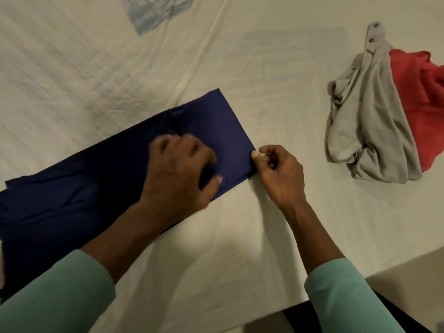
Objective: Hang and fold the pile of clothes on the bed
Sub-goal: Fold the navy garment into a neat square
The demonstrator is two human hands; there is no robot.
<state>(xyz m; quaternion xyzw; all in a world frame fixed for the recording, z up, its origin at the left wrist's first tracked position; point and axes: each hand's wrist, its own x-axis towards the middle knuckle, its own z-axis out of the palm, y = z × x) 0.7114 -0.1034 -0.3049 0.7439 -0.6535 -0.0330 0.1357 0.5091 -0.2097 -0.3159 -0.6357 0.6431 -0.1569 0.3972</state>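
A dark navy garment (211, 116) lies flat in a long folded strip across the cream bed sheet (276, 92), running from the lower left to the centre. My left hand (180, 169) rests on top of its right part, fingers curled and blurred, thumb spread over the cloth. My right hand (280, 169) is at the strip's right edge and pinches the near corner between thumb and fingers. A crumpled grey garment (367, 126) with snap buttons lies at the right, against a red garment (422, 97).
A pale blue printed patch (153, 15) shows on the sheet at the top. The bed's near edge runs along the lower right, with the floor (408, 267) beyond it. A ridge in the sheet runs diagonally above the navy garment.
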